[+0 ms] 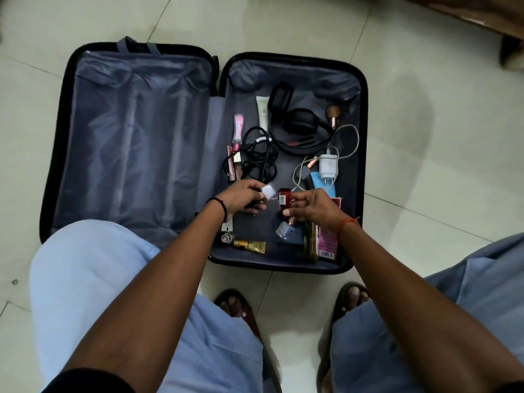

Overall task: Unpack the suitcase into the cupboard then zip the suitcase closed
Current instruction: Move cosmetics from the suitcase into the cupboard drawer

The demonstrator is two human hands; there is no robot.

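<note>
A black suitcase (364, 171) lies open flat on the floor, its left half bare grey lining. The right half holds small items: black headphones (300, 121), a tangled black cable (259, 157), a white charger (328, 165), a white tube (262, 113), a gold tube (251, 246), a blue nail polish bottle (285, 231) and a pink box (329, 242). My left hand (241, 198) grips a small white cube-shaped object (70, 191). My right hand (312, 207) pinches a red nail polish bottle (283, 198) just above the blue one.
Pale floor tiles surround the case. A wooden furniture edge (467, 12) runs along the top right corner. My knees in light blue fabric and my sandalled feet (238, 307) are at the near edge of the suitcase.
</note>
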